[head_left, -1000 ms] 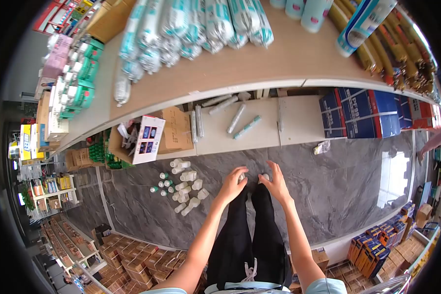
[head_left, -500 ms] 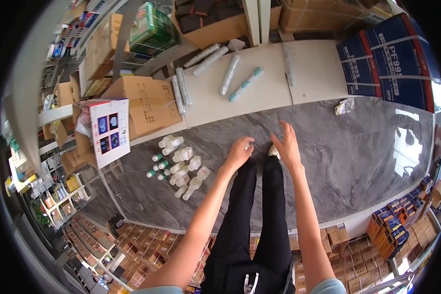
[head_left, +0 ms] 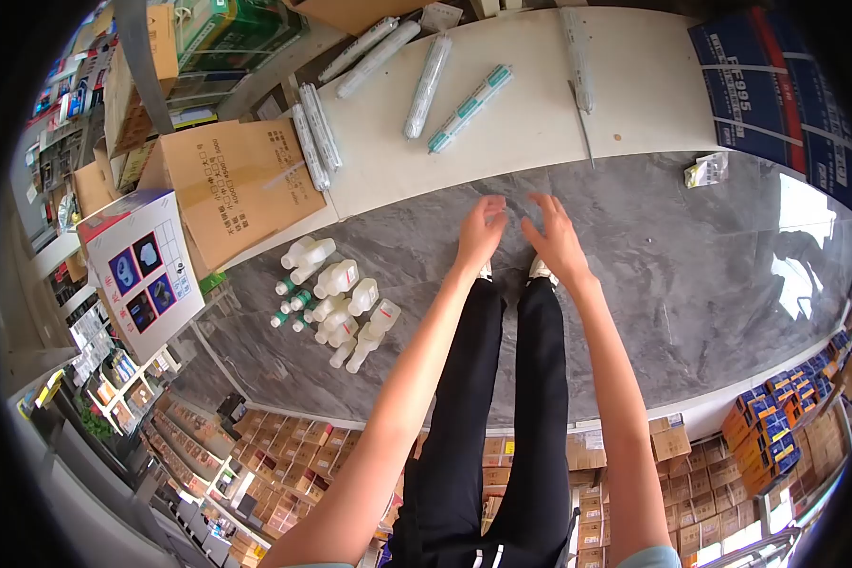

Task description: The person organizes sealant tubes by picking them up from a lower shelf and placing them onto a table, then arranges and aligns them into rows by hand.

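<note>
My left hand (head_left: 481,234) hovers over the grey marbled floor (head_left: 634,284) with its fingers loosely bent and apart, nothing visible in it. Beside it, my right hand (head_left: 555,242) is also empty, fingers spread and angled toward the left one. The two do not touch each other. Beyond them, on a pale ledge (head_left: 530,123), lie several sausage-shaped sealant packs; the closest is a white and teal sealant pack (head_left: 470,108). Left of my arms, several white plastic bottles (head_left: 361,296) and small green-capped bottles (head_left: 298,301) are grouped on the floor.
A cardboard box (head_left: 241,189) and a white printed panel (head_left: 145,275) stand at the left. Strapped blue boxes (head_left: 767,90) sit at the upper right, near a small plastic packet (head_left: 706,170). Stacked cartons (head_left: 293,473) line the area behind me.
My view has shifted, so the ledge and sealant packs appear larger and higher. Both hands have risen in the picture, and the left has moved closer to the right.
</note>
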`<act>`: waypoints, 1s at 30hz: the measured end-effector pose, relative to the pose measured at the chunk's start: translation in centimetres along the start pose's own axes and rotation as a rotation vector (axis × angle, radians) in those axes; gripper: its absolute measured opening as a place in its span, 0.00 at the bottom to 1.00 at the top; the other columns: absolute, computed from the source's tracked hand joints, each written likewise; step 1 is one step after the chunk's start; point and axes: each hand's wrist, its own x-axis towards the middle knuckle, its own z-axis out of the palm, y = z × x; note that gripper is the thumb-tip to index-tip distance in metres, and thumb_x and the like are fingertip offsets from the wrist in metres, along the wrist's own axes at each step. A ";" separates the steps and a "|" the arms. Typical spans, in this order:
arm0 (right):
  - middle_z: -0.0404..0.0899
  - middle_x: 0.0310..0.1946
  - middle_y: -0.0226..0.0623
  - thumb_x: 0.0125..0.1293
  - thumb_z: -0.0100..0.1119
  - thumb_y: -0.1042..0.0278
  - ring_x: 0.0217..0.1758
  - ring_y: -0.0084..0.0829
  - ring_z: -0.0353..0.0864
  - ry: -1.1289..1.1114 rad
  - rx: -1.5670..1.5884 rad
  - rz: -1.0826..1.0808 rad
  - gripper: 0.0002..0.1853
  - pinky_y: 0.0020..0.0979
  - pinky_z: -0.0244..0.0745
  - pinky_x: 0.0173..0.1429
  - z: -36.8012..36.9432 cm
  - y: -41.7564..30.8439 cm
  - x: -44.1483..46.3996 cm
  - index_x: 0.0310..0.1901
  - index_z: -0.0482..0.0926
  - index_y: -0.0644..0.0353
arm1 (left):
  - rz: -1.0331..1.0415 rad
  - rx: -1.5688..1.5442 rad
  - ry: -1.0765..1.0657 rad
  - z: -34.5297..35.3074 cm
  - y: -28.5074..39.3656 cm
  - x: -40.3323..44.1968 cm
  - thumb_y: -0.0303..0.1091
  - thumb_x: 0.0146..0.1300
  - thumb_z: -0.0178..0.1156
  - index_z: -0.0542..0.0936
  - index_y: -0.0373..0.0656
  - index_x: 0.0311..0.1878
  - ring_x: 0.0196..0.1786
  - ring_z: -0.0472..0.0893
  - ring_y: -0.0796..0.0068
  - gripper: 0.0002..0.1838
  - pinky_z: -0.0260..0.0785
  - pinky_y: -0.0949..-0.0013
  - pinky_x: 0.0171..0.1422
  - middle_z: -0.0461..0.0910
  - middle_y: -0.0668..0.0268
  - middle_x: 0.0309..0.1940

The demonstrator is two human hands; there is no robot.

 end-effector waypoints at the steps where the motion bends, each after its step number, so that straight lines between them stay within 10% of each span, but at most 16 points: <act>1: 0.71 0.54 0.54 0.62 0.56 0.68 0.59 0.54 0.70 -0.015 0.000 0.028 0.23 0.43 0.67 0.61 -0.1 0.3 0.6 0.57 0.67 0.63 | -0.006 0.006 0.002 0.0 -2.0 1.4 0.27 0.62 0.57 0.78 0.36 0.51 0.52 0.80 0.69 0.15 0.70 0.67 0.56 0.82 0.58 0.46; 9: 0.72 0.53 0.54 0.62 0.55 0.70 0.59 0.54 0.70 -0.048 -0.088 0.101 0.21 0.44 0.69 0.60 0.7 3.5 4.6 0.57 0.67 0.65 | 0.036 0.414 0.229 -2.2 -6.0 9.0 0.24 0.54 0.61 0.75 0.35 0.49 0.49 0.79 0.59 0.18 0.72 0.61 0.55 0.80 0.55 0.45; 15: 0.73 0.52 0.56 0.62 0.56 0.71 0.57 0.55 0.71 0.015 0.004 0.128 0.21 0.44 0.69 0.59 4.1 5.0 6.0 0.55 0.67 0.68 | 0.525 0.982 0.074 -6.0 -6.0 13.2 0.17 0.52 0.56 0.71 0.36 0.51 0.53 0.72 0.51 0.20 0.68 0.56 0.56 0.72 0.53 0.49; 30: 0.79 0.45 0.52 0.60 0.56 0.71 0.47 0.46 0.80 -0.061 0.153 0.283 0.20 0.39 0.74 0.51 8.1 10.3 5.5 0.54 0.69 0.67 | 0.128 1.009 0.147 -7.0 -13.1 18.7 0.34 0.51 0.68 0.72 0.29 0.43 0.49 0.73 0.51 0.22 0.71 0.53 0.53 0.73 0.48 0.43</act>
